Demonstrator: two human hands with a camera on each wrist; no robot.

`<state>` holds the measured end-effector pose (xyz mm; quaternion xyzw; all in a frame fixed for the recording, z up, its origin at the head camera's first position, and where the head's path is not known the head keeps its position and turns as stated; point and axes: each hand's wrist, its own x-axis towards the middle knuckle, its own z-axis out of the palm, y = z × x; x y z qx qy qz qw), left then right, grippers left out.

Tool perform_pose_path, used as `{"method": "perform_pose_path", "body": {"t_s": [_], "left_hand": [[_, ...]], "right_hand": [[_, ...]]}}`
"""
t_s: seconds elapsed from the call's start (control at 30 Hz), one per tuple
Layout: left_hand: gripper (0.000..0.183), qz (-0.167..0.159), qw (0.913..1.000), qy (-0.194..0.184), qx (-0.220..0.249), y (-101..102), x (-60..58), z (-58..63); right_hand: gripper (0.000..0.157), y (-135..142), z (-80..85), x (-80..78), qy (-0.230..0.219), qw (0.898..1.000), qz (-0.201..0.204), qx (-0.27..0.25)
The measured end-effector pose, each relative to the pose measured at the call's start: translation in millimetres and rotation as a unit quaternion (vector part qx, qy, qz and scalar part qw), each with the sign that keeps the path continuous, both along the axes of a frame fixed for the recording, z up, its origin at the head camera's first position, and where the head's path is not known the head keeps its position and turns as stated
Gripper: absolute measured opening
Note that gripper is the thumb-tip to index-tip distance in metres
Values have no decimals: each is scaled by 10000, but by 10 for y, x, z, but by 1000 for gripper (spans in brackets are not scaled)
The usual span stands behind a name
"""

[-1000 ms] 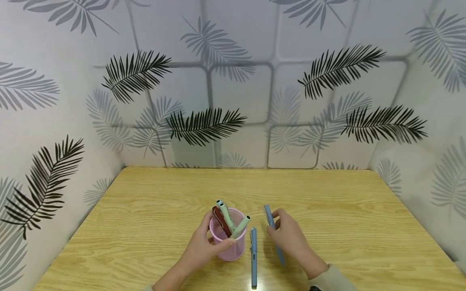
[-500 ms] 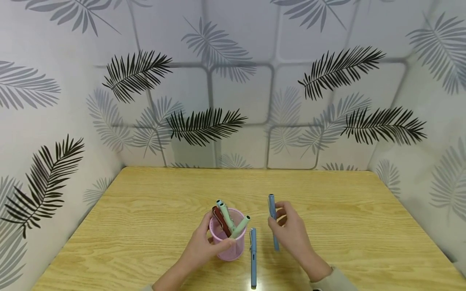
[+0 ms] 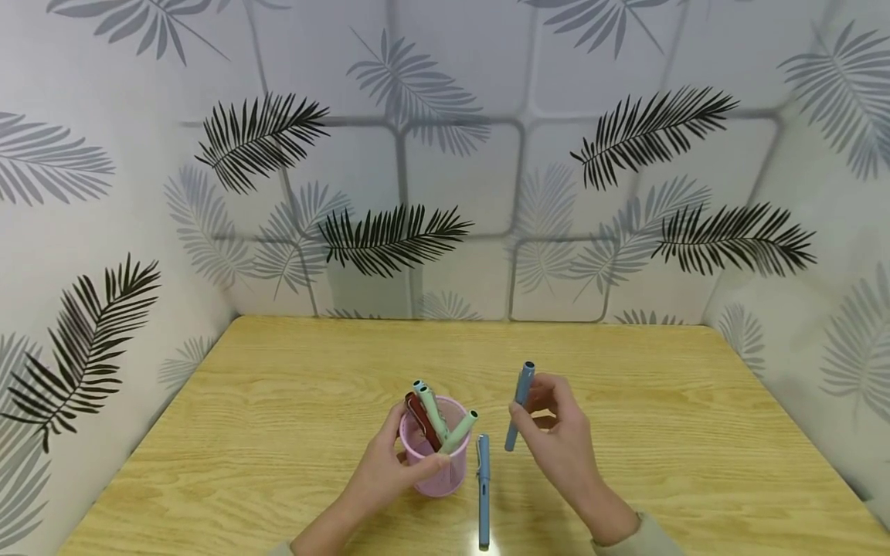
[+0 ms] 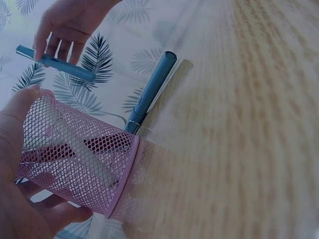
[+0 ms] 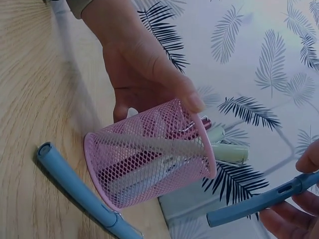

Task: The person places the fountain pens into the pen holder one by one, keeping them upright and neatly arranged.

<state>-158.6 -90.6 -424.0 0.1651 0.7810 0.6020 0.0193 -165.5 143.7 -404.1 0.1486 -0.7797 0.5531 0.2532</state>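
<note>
A pink mesh pen cup point(image 3: 441, 480) stands upright on the table, and my left hand point(image 3: 381, 469) grips it round its left side, thumb at the near rim. Inside lean several pens: a dark red pen point(image 3: 421, 422), light green pens point(image 3: 462, 432) and one with a light blue end. My right hand point(image 3: 562, 440) pinches a blue pen point(image 3: 520, 401) between thumb and fingers, clear of the table to the right of the cup. In the right wrist view this blue pen point(image 5: 249, 208) tilts, its barrel end toward the cup. Another blue pen point(image 3: 484, 494) lies on the table between cup and right hand.
The wood-grain table point(image 3: 313, 386) ends at a back wall point(image 3: 459, 278) printed with dark and grey leaves. Similar side walls point(image 3: 76, 232) close in on left and right.
My right hand has lifted the blue pen from the table and turned it, its upper end swinging right and its lower end coming nearer the cup. The left hand and cup stay put.
</note>
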Motion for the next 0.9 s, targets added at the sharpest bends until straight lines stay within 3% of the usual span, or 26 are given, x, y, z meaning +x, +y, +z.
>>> {"method": "perform_pose_path", "body": {"t_s": [0.2,0.47,0.77,0.9], "left_hand": [[80,-9,10000,-16,57,6,-7,-4],[80,-10,9999,24,162,8,-10,-21],[81,-27,9996,-107,244,10,-8,-12],[81,-52,9997,-16,254,6,-40,-70]], "right_hand": [[32,-50,95,59,360,9972,453,-479],[36,-218,177,91,1334,9802,1070,-996],[36,-358,170,115,1147,9789,1310,-1073],[36,-395,141,127,825,9829,1318,-987]]}}
